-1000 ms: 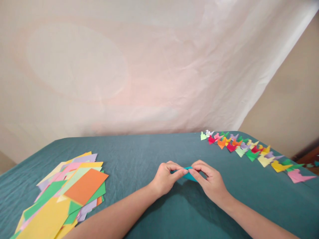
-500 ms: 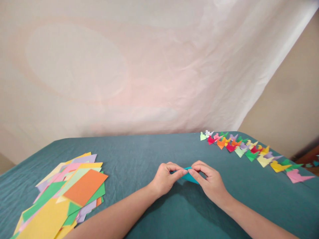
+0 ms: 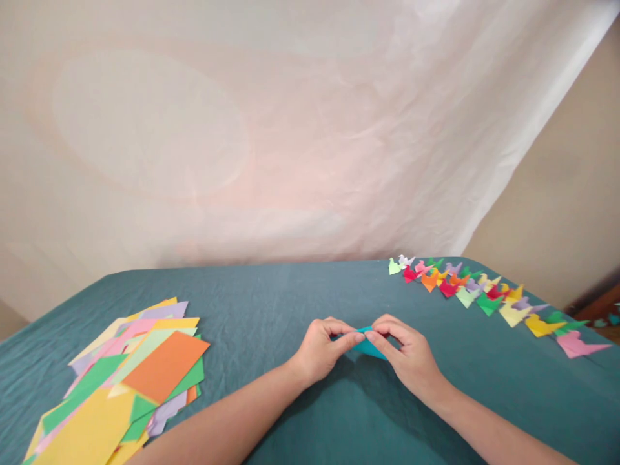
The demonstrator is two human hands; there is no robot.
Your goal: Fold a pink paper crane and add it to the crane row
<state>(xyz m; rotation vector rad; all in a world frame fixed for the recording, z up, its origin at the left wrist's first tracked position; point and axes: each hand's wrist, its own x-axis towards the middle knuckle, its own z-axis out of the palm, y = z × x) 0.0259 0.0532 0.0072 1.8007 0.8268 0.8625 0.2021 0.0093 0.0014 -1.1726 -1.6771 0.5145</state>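
Observation:
A piece of folded blue paper (image 3: 371,347) is held just above the tablecloth between both hands. My left hand (image 3: 323,347) pinches its left end between thumb and fingers. Gripping the upper right part, my right hand (image 3: 405,347) has its thumb tip almost meeting the left thumb at the paper's top edge. Fingers cover much of the paper, so its full shape is hidden.
Loose coloured paper sheets, an orange sheet (image 3: 167,366) on top, lie piled at the left. Rows of small folded paper birds, a pink bird (image 3: 578,344) nearest, run along the right side. A dark green cloth (image 3: 271,303) covers the table; a pale sheet (image 3: 300,129) hangs behind.
Both hands keep the same pinch on the blue paper, with barely any movement. The whole view has shifted very slightly.

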